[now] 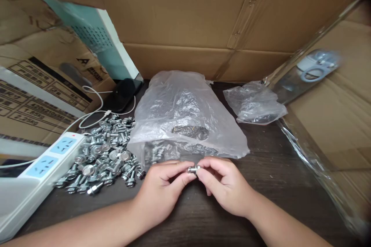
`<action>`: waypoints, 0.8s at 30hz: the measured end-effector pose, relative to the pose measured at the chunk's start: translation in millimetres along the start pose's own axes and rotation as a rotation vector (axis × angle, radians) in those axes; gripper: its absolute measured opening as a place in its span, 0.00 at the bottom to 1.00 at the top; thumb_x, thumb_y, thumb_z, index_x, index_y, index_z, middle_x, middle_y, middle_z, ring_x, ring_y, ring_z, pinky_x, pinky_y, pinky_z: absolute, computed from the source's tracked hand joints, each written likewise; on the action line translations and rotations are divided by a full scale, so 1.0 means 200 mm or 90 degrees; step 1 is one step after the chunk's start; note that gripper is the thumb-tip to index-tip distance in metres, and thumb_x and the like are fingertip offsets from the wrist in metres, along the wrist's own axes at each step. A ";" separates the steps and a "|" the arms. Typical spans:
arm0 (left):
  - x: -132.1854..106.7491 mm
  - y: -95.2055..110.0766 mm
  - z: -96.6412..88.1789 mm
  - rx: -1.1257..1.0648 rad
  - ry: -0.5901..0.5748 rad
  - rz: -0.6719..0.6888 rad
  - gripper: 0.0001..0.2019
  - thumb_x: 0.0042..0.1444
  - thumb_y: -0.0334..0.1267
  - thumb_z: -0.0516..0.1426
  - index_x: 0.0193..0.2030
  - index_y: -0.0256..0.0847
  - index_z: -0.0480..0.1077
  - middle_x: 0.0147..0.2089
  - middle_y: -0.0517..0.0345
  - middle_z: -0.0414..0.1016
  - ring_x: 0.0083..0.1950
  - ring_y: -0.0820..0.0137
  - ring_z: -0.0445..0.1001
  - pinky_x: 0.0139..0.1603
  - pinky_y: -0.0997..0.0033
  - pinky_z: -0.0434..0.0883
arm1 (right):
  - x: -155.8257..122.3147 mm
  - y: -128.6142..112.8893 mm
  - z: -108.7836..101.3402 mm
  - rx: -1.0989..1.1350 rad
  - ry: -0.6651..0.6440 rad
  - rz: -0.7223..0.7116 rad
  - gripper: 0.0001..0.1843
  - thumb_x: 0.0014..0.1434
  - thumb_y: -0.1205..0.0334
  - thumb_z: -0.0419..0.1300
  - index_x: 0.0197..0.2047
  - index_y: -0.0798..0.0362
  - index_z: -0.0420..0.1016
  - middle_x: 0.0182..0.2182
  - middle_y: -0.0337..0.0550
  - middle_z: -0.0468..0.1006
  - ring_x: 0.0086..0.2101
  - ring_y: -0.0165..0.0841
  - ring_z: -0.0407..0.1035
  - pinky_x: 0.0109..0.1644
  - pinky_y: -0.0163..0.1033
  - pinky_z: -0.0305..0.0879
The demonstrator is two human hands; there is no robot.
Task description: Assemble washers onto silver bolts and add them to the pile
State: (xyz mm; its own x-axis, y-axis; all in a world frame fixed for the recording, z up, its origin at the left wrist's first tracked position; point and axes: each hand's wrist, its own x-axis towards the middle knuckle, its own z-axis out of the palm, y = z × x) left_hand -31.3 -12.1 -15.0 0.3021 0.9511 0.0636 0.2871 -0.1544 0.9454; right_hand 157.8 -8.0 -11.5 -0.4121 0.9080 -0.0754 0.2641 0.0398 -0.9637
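Observation:
Between my two hands, just in front of the plastic bag, is a small silvery bolt [193, 169]. My left hand [162, 187] pinches its left end between thumb and forefinger. The thumb and fingers of my right hand [224, 183] close on the other end; whether a separate nut or washer sits there is too small to tell. A heap of flanged bolts [106, 154] lies on the dark table to the left. The translucent plastic bag [185, 100] is spread flat in the middle, with an oval handle hole near its front edge.
A white power strip [58, 158] with blue sockets borders the heap. Behind it a black phone [123, 94] lies with a white cable [100, 102]. A small clear bag [255, 102] and a clear bottle [307, 73] are at the right. Cardboard [179, 11] walls the table's back and sides.

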 end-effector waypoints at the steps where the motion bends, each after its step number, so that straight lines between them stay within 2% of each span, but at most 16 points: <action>1: 0.00 0.00 0.00 -0.003 -0.003 -0.001 0.09 0.60 0.40 0.59 0.37 0.41 0.80 0.28 0.59 0.76 0.25 0.75 0.71 0.32 0.76 0.72 | 0.00 0.00 0.00 -0.001 0.000 0.002 0.15 0.66 0.54 0.55 0.33 0.55 0.72 0.22 0.36 0.67 0.22 0.25 0.62 0.26 0.30 0.60; 6: -0.01 -0.01 0.00 -0.025 -0.019 -0.005 0.09 0.61 0.40 0.59 0.38 0.43 0.81 0.27 0.61 0.74 0.23 0.77 0.68 0.27 0.79 0.69 | -0.01 0.01 0.00 0.011 0.009 -0.008 0.13 0.66 0.54 0.55 0.42 0.55 0.74 0.23 0.36 0.69 0.23 0.26 0.64 0.29 0.31 0.64; 12: -0.01 0.00 0.00 -0.050 -0.031 0.001 0.09 0.61 0.39 0.59 0.44 0.48 0.81 0.30 0.60 0.78 0.23 0.78 0.67 0.24 0.80 0.66 | -0.02 0.03 0.02 -0.031 0.010 -0.007 0.13 0.66 0.53 0.55 0.41 0.54 0.75 0.27 0.39 0.72 0.25 0.27 0.67 0.30 0.31 0.66; 19: -0.01 0.00 0.00 -0.053 -0.028 0.005 0.09 0.61 0.38 0.59 0.43 0.47 0.81 0.29 0.61 0.77 0.23 0.79 0.67 0.24 0.81 0.66 | -0.02 0.04 0.02 -0.058 0.021 -0.023 0.14 0.67 0.53 0.54 0.44 0.54 0.75 0.29 0.40 0.73 0.25 0.27 0.67 0.30 0.32 0.67; 24: -0.01 -0.01 0.00 -0.046 -0.029 -0.010 0.09 0.61 0.40 0.58 0.38 0.42 0.80 0.27 0.61 0.73 0.23 0.78 0.66 0.25 0.80 0.66 | -0.02 0.02 0.01 -0.017 0.029 -0.028 0.13 0.66 0.54 0.56 0.47 0.54 0.74 0.30 0.41 0.74 0.26 0.28 0.69 0.32 0.33 0.69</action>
State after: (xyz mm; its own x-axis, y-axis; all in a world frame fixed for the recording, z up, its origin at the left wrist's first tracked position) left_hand -32.8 -14.4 -16.2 0.3388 0.9402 0.0351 0.2266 -0.1177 0.9668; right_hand 158.7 -13.3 -16.3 -0.3842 0.9230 -0.0208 0.2705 0.0910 -0.9584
